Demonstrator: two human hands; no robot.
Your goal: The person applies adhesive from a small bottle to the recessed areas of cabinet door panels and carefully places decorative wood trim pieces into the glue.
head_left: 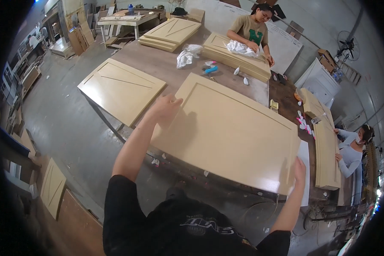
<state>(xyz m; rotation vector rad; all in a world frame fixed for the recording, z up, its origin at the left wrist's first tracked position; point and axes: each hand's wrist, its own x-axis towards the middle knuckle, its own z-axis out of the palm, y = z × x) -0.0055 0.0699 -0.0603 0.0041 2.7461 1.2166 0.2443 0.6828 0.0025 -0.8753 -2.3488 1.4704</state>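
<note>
A large cream cabinet door panel [230, 132] with a recessed centre lies before me, its near edge at the table's front. My left hand [167, 107] is closed at its left edge, fingers curled over the rim. At the opposite short edge, my right hand [300, 170] grips the panel; part of those fingers is hidden behind it. Shadows of both hands fall on the glossy face. Left of this panel, a smaller cream panel [121, 89] with a diagonal groove rests on the table.
Stacked panels [170, 32] stand at the far left of the table [158, 59]. A co-worker [251, 32] handles white cloth [241, 48] over another stack [234, 62]. At right, a second co-worker [350, 147] touches upright panels [326, 153]. A blue object [211, 69] and white scraps lie between.
</note>
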